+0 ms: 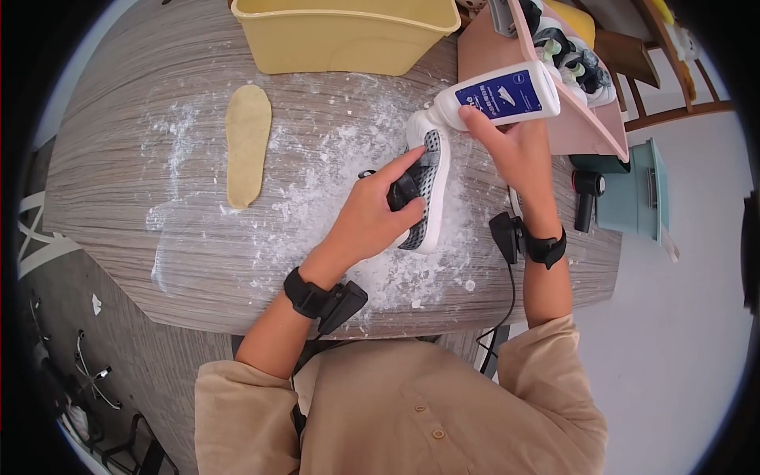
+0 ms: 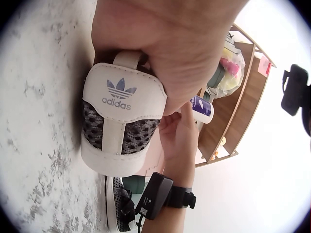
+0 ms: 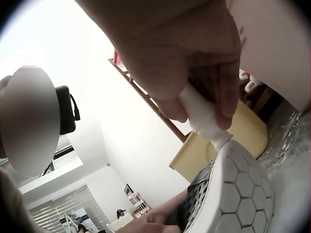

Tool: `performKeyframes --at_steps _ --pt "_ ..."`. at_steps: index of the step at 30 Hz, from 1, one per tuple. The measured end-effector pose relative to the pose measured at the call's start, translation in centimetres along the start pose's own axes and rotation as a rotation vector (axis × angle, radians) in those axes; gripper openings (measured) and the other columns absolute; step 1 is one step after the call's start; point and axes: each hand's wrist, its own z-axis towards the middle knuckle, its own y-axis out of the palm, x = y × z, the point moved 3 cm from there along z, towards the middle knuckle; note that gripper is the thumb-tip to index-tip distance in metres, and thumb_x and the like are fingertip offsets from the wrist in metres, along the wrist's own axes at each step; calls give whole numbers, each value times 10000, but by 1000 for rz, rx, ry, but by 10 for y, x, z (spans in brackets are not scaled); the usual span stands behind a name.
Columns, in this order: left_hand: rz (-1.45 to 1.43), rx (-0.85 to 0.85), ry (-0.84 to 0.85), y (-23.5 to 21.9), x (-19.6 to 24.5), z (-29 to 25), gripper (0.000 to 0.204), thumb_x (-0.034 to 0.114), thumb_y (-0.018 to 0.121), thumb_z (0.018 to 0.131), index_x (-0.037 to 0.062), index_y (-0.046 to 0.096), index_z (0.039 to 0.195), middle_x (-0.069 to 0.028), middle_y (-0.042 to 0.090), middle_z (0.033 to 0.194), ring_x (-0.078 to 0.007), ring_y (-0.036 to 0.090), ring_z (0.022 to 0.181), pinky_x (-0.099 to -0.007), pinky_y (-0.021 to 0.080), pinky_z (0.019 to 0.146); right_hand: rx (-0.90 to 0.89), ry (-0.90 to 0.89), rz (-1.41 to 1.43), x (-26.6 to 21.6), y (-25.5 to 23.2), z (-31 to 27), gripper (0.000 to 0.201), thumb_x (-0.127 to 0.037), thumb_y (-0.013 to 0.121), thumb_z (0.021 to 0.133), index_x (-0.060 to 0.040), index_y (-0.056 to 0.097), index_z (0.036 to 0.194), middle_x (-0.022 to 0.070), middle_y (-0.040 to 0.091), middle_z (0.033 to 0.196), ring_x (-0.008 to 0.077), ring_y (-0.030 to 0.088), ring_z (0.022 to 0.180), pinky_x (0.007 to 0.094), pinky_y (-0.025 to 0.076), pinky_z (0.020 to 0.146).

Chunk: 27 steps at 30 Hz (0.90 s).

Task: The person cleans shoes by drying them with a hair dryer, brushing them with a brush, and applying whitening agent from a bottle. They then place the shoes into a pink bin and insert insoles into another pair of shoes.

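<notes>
My left hand (image 1: 366,212) grips a grey mesh shoe (image 1: 428,190) with a white sole and black strap, its toe pointing away from me. The white heel (image 2: 125,92) with an adidas logo fills the left wrist view. In my right hand (image 1: 518,154) is a white bottle (image 1: 532,89) with a blue label, tilted so its nozzle end meets the toe. The right wrist view shows the bottle's neck (image 3: 204,119) touching the white, hexagon-patterned toe (image 3: 243,189).
White residue covers the wooden table (image 1: 198,269). A tan insole (image 1: 248,146) lies at the left. Behind are a yellow bin (image 1: 344,39) and a pink box (image 1: 491,51) holding shoes. Another shoe (image 2: 118,206) stands to the right, near a black tool (image 1: 585,198) and teal container (image 1: 633,194).
</notes>
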Motion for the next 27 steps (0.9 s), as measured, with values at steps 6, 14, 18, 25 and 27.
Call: performKeyframes --at_steps 6,14,18,25,27 --pt "6 9 -10 0 4 -1 618 2 596 821 30 410 1410 -43 603 1062 -45 537 828 -205 469 734 -25 48 -44 2 1 7 262 -203 730 788 38 678 875 76 691 765 124 645 693 275 493 610" --pt "-6 20 1 1 1 0 610 4 593 827 43 417 1409 -26 604 1014 -44 532 797 -207 465 733 23 24 98 5 -5 -2 240 -145 736 786 37 651 917 69 680 825 111 644 736 254 510 644" --pt "-27 30 21 2 1 0 612 2 593 826 45 417 1410 -21 603 1010 -43 532 793 -205 464 732 29 35 150 11 -7 -4 249 -157 734 794 43 652 917 74 682 826 113 648 746 251 513 653" --pt "-60 28 7 3 1 0 611 -4 595 830 46 415 1412 -21 605 1029 -43 536 814 -204 467 739 65 57 77 9 -9 -12 258 -158 739 794 44 644 924 76 681 840 118 647 762 254 513 677" --pt "-48 27 18 3 1 0 610 -4 595 830 47 416 1411 -21 606 1029 -43 536 816 -205 467 740 90 49 75 8 -9 -15 262 -150 745 790 43 639 932 76 679 851 119 645 772 256 512 685"
